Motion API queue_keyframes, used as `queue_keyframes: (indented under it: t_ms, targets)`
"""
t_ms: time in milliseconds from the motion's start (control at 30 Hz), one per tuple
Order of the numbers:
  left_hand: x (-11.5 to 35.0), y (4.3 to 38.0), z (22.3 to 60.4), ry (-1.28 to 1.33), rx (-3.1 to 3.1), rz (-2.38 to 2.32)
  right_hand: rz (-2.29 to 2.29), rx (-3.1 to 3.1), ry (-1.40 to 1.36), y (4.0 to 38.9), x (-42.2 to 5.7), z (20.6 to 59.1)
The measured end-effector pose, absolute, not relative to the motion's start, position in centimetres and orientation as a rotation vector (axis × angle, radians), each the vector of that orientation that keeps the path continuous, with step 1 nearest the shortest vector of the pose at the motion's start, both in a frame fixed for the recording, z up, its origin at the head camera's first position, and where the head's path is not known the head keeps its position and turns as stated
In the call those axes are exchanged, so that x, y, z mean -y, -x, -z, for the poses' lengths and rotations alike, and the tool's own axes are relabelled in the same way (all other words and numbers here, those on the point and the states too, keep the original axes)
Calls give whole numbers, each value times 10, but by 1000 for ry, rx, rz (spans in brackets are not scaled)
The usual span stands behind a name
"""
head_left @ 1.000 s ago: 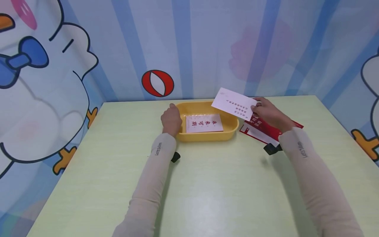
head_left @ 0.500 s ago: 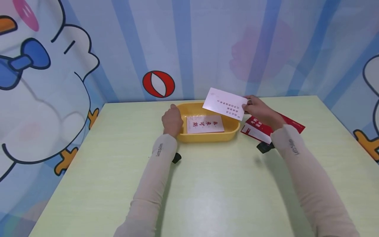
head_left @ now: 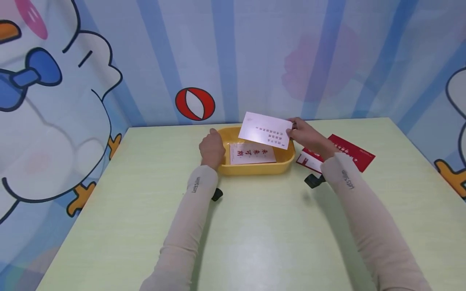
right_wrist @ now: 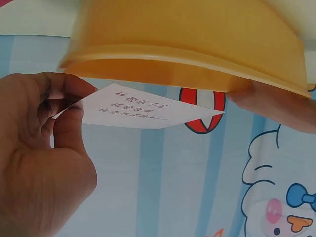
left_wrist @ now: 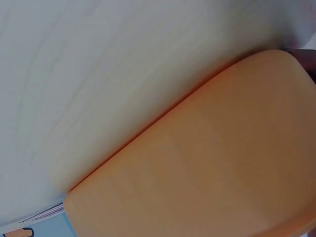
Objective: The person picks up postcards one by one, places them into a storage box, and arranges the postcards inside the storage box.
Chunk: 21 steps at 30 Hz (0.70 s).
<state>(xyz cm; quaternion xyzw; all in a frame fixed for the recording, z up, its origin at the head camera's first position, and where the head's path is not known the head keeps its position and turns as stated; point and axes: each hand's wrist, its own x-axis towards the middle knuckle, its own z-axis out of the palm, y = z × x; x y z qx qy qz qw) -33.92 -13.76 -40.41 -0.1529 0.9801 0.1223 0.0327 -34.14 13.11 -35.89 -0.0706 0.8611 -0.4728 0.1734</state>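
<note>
The right hand (head_left: 307, 135) pinches the right end of a white printed card (head_left: 265, 130) between thumb and fingers, with most of the card sticking out to the left. To manage this well, I would keep the pinch light and close to that end, so that the stiff-looking sheet stays flat and does not bow. Its free left end seems best kept level and above the rim; if it dipped, it could catch on the tray wall or nudge the card underneath. Lowering the wrist a little and squaring the card's long edges to the tray would, I judge, suit the narrow space better than the present slant.

The left hand (head_left: 212, 149) is curled at the left end of the yellow plastic tray (head_left: 255, 169) and appears to grip its rim; not all of its fingers show. A steady hold there should keep the tray from sliding.

The held card is raised over the far right part of the tray, left of the right hand and well to the right of the left hand. Inside the tray, between the two hands, a white card with red characters (head_left: 253, 154) lies flat. On the table, just right of the tray, is a red printed card (head_left: 351, 151), partly hidden by the right forearm
</note>
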Motion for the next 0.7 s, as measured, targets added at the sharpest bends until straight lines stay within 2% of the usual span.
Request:
queue_keyframes:
  t_ms: [700]
  targets:
    - [140,343,407,456,-3028,-363,1438,-2299,198,342,-100,376]
